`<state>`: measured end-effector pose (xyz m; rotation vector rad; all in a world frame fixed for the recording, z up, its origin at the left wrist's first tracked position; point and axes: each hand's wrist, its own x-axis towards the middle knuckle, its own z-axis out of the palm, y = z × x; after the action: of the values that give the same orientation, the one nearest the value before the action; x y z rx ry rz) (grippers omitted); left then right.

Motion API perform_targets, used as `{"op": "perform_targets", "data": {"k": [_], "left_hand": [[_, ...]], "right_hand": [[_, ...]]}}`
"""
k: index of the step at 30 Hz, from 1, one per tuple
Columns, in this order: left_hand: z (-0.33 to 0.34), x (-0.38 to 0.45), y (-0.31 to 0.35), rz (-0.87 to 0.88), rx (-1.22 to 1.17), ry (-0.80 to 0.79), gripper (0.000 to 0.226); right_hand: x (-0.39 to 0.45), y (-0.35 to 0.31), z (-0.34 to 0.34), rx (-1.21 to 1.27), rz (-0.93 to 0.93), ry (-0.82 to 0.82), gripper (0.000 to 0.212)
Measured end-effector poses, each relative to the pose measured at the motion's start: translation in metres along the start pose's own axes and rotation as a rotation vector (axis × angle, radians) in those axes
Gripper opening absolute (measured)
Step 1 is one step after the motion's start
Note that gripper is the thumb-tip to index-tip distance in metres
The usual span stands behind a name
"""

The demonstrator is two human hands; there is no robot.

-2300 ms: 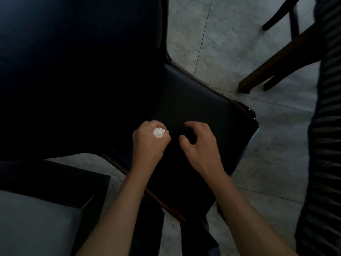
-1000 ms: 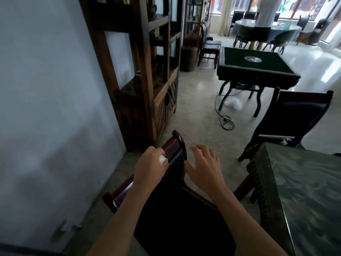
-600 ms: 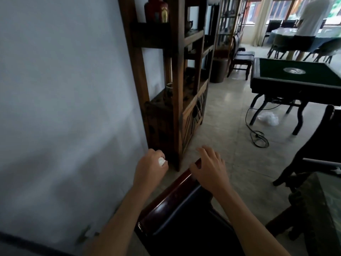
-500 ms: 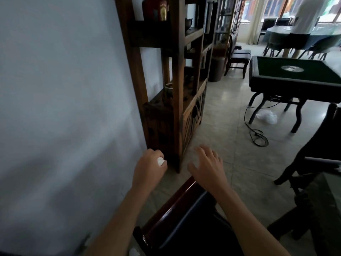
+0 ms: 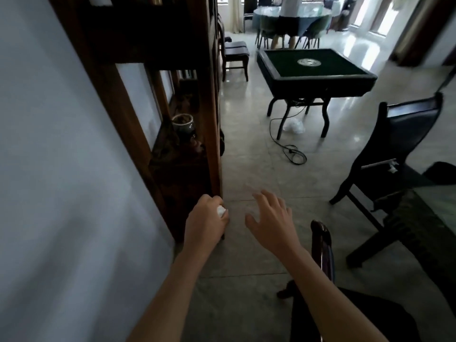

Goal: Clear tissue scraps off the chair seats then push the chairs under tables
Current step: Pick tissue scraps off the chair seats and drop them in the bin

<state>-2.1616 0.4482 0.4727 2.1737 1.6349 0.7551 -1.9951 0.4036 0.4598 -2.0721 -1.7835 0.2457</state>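
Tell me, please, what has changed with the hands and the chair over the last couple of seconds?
The right hand has let go of the chair: it rested on the backrest, and now hangs open over the floor, left of it. Before that, both hands came up from the seat. The left hand stays fisted around the tissue.

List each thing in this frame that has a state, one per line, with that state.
left hand: closed in a fist around a tissue scrap
tissue scrap: crumpled, peeking out of the fist
right hand: open, fingers spread, touching nothing
near chair: backrest top beside the right forearm, not gripped
far chair: pulled out, white scraps on its seat
game table: top bare, cable trailing underneath
white bag: lying on the floor under the game table
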Motion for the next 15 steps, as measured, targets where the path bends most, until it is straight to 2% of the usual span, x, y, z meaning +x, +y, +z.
{"op": "perform_targets", "data": {"k": [7,15], "left_hand": [[0.013,0.051,-0.011,0.131,-0.049,-0.092,0.015],[0.055,0.118,0.010,0.229,-0.095,-0.169,0.014]], "right_hand": [[0.023,-0.003,0.006,-0.042,0.164,0.028,0.062],[0.067,0.036,0.002,-0.042,0.294,0.090,0.061]]}}
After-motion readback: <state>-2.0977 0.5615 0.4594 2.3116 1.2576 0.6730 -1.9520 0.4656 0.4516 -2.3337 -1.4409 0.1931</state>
